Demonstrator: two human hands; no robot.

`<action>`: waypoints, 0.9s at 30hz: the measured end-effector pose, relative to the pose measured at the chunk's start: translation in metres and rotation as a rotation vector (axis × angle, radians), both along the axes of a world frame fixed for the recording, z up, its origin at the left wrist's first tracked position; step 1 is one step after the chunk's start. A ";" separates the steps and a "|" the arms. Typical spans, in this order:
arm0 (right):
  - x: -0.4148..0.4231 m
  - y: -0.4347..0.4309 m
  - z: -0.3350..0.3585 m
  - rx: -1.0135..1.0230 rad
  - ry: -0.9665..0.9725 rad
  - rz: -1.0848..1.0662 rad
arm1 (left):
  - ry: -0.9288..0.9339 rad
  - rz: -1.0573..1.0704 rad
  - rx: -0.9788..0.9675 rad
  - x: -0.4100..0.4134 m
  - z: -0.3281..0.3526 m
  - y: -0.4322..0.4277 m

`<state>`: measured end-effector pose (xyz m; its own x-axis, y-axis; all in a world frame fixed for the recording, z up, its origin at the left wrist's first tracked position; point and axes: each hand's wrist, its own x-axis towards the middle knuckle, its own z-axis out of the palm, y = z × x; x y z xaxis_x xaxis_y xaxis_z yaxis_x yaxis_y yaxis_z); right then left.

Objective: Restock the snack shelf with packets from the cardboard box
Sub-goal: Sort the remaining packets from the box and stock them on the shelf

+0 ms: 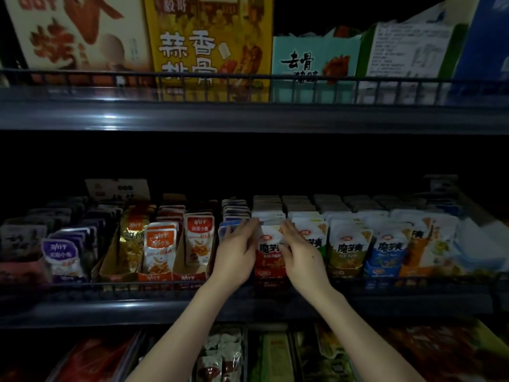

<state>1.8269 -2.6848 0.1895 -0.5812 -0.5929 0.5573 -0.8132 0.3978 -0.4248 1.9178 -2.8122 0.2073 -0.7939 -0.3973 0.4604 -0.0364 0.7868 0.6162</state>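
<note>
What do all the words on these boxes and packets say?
"蒜香排骨": yellow box.
"去骨": teal box; the line below it is hidden by the rail.
"魔芋爽": red packet.
"深海小鱼": orange-topped packet.
White paper label: too blurred to read.

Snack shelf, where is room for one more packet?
Bare cardboard shows in the tray before the gold packet, beside the purple packets. From the red packets between the left hand and right hand rightward, rows stand crowded.
</note>
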 end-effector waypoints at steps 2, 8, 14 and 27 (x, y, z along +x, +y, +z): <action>-0.005 0.000 0.001 0.003 0.021 -0.008 | -0.011 -0.029 -0.009 -0.003 0.000 -0.001; -0.014 0.004 0.018 -0.094 0.299 -0.109 | 0.036 0.264 0.269 -0.003 -0.003 -0.034; -0.030 -0.006 0.015 0.141 0.374 -0.061 | 0.034 0.173 0.665 -0.020 -0.005 -0.035; -0.035 -0.006 0.020 0.152 0.254 -0.012 | 0.171 0.096 0.869 -0.019 -0.005 -0.039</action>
